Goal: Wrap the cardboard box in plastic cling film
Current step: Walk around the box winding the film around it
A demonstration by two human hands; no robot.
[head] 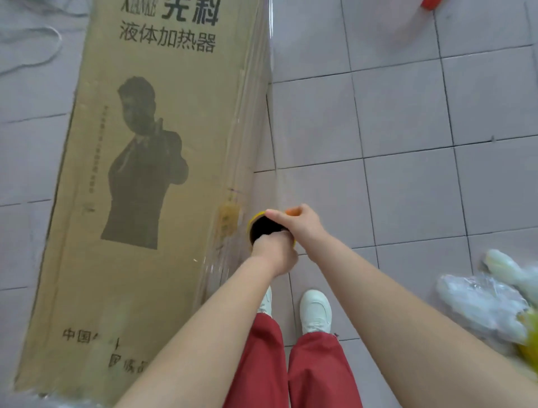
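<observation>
A tall brown cardboard box, printed with black characters and a dark figure, fills the left of the view. A sheet of clear cling film stretches along its right side, from the top edge down to a roll with a yellow core. My left hand grips the roll's near rim. My right hand holds it from the right, with the thumb over its top. The roll's open end faces me beside the box's right edge. Most of the roll is hidden behind my hands.
Grey floor tiles spread to the right. My white shoes and red trousers stand below the hands. A crumpled plastic bundle with yellow lies at the right edge. White cord lies top left, a red thing top right.
</observation>
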